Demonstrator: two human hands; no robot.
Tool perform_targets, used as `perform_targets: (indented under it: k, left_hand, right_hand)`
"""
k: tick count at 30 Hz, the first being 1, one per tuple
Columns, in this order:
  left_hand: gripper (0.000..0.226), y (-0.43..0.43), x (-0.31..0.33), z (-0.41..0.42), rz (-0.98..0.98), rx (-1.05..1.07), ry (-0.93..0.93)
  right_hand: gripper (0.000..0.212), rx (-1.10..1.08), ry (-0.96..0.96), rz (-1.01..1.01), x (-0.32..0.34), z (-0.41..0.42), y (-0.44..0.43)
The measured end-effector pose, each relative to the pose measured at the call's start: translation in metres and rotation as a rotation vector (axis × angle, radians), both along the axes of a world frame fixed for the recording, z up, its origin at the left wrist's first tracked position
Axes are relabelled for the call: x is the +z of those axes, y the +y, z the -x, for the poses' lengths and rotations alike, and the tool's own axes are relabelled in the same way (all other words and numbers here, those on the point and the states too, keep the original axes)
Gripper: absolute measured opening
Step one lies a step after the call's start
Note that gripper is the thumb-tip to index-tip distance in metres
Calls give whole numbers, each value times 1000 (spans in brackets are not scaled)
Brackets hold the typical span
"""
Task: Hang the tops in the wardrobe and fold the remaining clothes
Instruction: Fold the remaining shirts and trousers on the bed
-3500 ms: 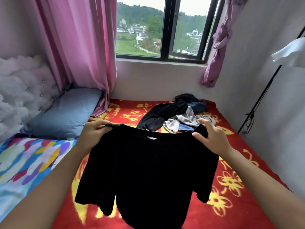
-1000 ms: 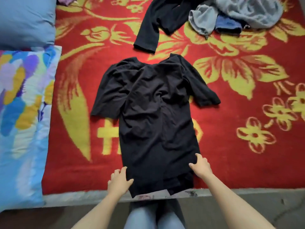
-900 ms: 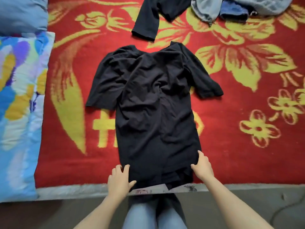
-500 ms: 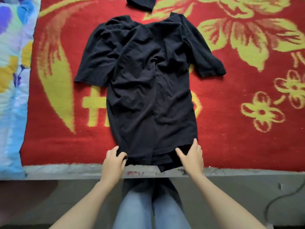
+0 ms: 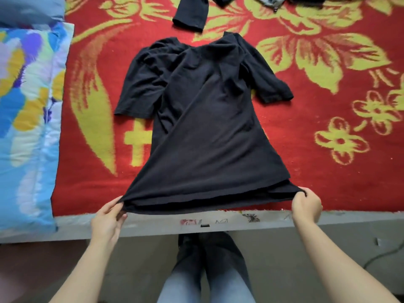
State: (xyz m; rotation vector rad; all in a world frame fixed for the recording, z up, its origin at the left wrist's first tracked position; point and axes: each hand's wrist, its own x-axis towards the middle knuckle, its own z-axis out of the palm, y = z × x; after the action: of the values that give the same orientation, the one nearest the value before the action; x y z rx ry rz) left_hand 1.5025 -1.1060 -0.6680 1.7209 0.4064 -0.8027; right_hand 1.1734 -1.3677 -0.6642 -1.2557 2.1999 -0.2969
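Red floral blanket [image 5: 306, 182] on bed, black T-shirt [image 5: 205, 119] spread flat, left hand [image 5: 108, 221] and right hand [image 5: 306, 207] pinching hem corners, dark sleeve [image 5: 190, 16] beyond collar

Red floral blanket [image 5: 328, 189], black T-shirt [image 5: 207, 127] laid on it, colourful quilt [image 5: 28, 110] alongside

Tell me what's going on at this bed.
A person stands by the bed, left hand and right hand each pinching a hem corner of a black T-shirt, stretching the hem wide. The T-shirt lies on the red blanket, collar farthest from them. More clothes lie beyond it.
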Motion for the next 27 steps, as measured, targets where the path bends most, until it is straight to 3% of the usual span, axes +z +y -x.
perform_targets:
  k: [5, 8, 11, 14, 16, 19, 24, 27]
  left_hand:
    - [30, 36, -6, 11, 3, 118, 173]
    - [32, 45, -22, 26, -30, 158, 313]
    - [34, 37, -36, 29, -85, 115, 364]
    - [26, 24, -48, 24, -112, 46, 361]
    - [11, 17, -52, 24, -145, 16, 347]
    - [27, 16, -60, 29, -278, -56, 171]
    - [9, 17, -55, 29, -316, -111, 63]
    - [8, 25, -47, 28, -251, -122, 44]
  right_hand:
    - [38, -334, -238, -39, -13, 26, 30]
    - [28, -468, -358, -212, -26, 24, 51]
    - [33, -246, -200, -291, -36, 12, 58]
    - [65, 294, 189, -318, -43, 0, 61]
    - [76, 529, 289, -300, -46, -10, 63]
    - [78, 512, 373, -246, -54, -11, 59]
    - [61, 513, 439, -110, -51, -6, 57]
    - [72, 584, 422, -46, -53, -9, 70]
